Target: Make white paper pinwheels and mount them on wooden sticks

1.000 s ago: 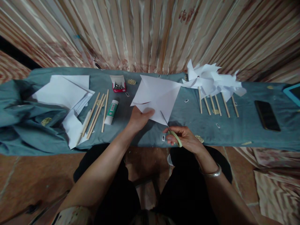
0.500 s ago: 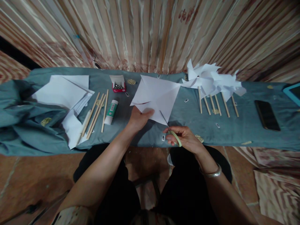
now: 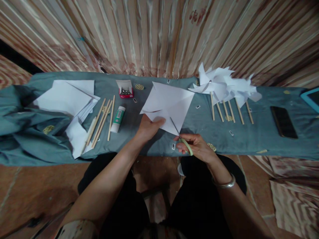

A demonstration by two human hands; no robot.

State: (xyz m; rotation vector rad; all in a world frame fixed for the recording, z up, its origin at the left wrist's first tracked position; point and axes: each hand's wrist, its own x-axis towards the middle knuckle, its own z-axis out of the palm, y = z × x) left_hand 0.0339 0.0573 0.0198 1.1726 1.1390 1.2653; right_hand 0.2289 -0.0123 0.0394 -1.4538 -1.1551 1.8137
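Note:
My left hand (image 3: 151,127) pinches the lower left edge of a square white paper sheet (image 3: 171,99), thumb on top. A slit runs inward from the sheet's left corner, above my thumb. Green-handled scissors (image 3: 185,146) are in my right hand (image 3: 195,146), fingers in the loops. Their blades lie over the sheet's lower corner and point up toward its middle; whether one blade is under the paper I cannot make out. Right of the sheet lie several white paper pinwheels (image 3: 219,83) on wooden sticks, their blades close to the sheet's right corner.
Left of the sheet are a glue stick (image 3: 118,119), several wooden sticks (image 3: 102,122), a small red box of metal pins (image 3: 126,91) and stacked white paper (image 3: 67,99). A black phone (image 3: 284,121) and a blue-edged device (image 3: 311,99) lie right on the green cloth (image 3: 214,132).
The paper has shifted slightly right and down with my left hand, bringing its lower corner nearer the scissors' pivot. My right hand has barely moved.

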